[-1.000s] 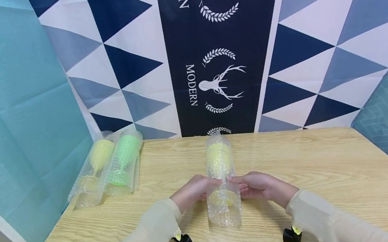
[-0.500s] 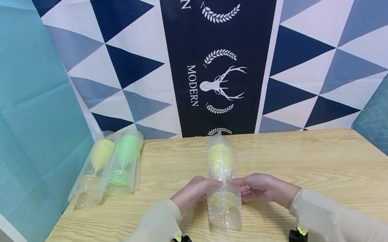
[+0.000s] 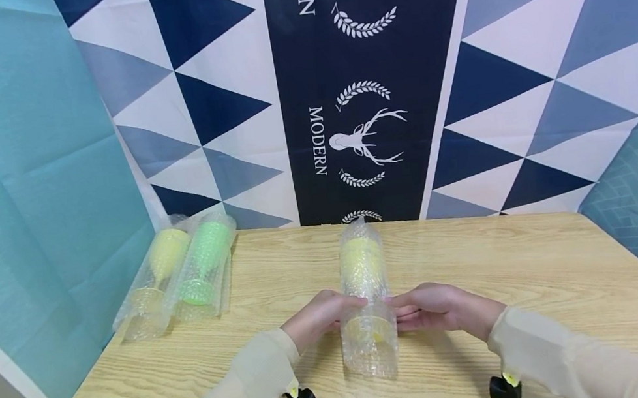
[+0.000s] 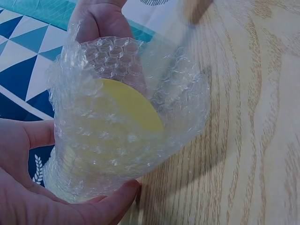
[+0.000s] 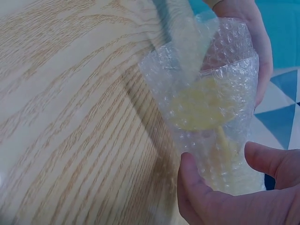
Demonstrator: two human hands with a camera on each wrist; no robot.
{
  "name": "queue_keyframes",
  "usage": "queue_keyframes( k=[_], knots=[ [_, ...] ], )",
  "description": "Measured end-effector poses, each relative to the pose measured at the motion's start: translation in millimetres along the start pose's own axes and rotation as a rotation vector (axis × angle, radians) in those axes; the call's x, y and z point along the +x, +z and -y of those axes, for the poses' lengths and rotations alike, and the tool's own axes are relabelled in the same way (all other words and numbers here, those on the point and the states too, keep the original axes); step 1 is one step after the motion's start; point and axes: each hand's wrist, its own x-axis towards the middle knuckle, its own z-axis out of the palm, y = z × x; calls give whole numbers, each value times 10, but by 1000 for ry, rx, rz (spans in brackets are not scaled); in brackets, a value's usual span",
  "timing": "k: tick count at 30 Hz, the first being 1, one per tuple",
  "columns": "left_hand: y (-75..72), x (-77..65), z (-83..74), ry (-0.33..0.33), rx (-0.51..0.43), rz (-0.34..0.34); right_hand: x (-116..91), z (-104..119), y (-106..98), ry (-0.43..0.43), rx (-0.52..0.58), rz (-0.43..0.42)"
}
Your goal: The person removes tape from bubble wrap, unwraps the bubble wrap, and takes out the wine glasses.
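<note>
The bubble wrap (image 3: pixel 363 273) between the left hand (image 3: pixel 321 311) and right hand (image 3: pixel 434 307) was clear plastic, super bumpy and shiny. The yellow goblet (image 4: pixel 133 105) inside it looked like smooth, fairly matt plastic. Under the grip, the tabletop (image 3: pixel 479 259) had a wood-grain finish, with a glossy glare on the near side. The sleeves (image 3: pixel 239 382) right behind were matt cloth, and the backdrop (image 3: pixel 220 105) beyond looked like smooth printed fabric.

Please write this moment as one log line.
left hand: grips bubble-wrapped yellow goblet; right hand: at its right side; back left: wrapped green goblet, second yellow goblet
</note>
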Motion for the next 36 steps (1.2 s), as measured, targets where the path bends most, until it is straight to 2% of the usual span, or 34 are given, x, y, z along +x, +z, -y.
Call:
queue_keyframes(
  k=[11,20,31,36],
  knots=[
    [5,5,-3,-5,-7,-6,-81,95,-10,-8,-104,-8],
    [-2,11,6,-12,16,-8,-93,200,-1,-3,-221,-80],
    [-1,-4,-8,-19,36,-31,-114,599,33,-2,-346,-135],
    [17,-2,-6,-20,24,-37,-43,754,17,-19,-468,-163]
  ],
)
